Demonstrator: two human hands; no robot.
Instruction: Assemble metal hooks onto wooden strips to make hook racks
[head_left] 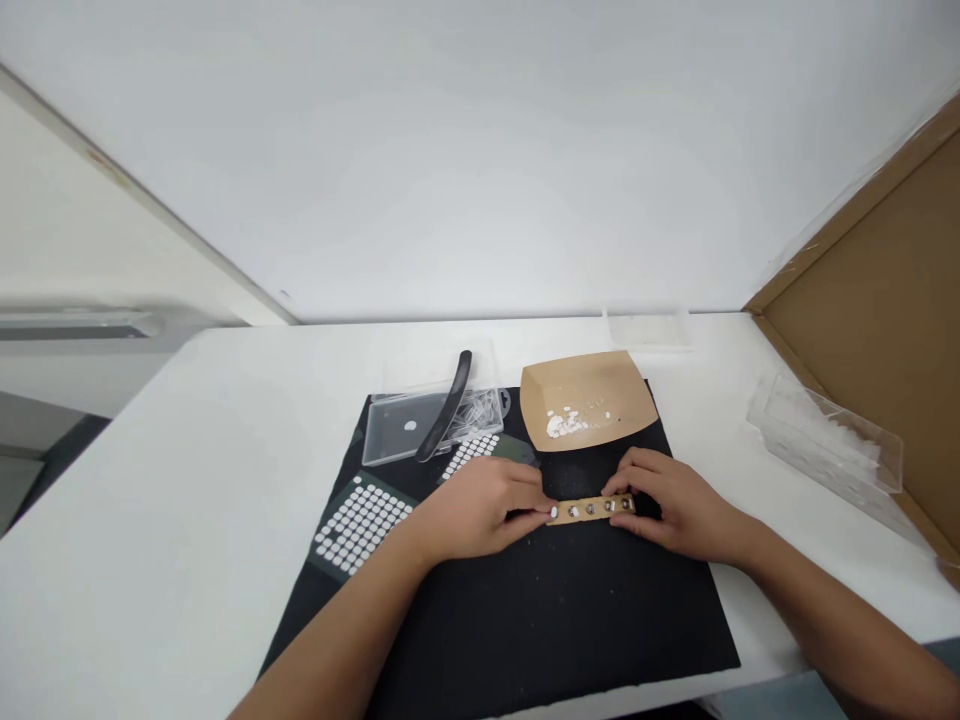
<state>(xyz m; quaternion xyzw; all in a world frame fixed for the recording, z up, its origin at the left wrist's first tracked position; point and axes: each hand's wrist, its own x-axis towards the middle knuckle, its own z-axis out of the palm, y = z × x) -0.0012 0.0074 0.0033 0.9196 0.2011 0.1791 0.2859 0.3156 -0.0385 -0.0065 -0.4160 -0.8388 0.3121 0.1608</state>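
Observation:
A narrow tan strip carries a row of several round metal pieces, held low over the black mat. My right hand grips its right end between thumb and fingers. At the left end, my left hand is closed, with thumb and fingertips pinching the strip's edge. Right by those fingertips is a small white oval piece on the strip. Another white spot shows on the neighbouring metal piece. The fingers hide both ends of the strip in part.
Sheets of white oval stickers lie at left. Behind them, a black curved-handled tool rests across a clear plastic case. A cardboard tray holds white bits. At right stand a clear box and a large cardboard panel.

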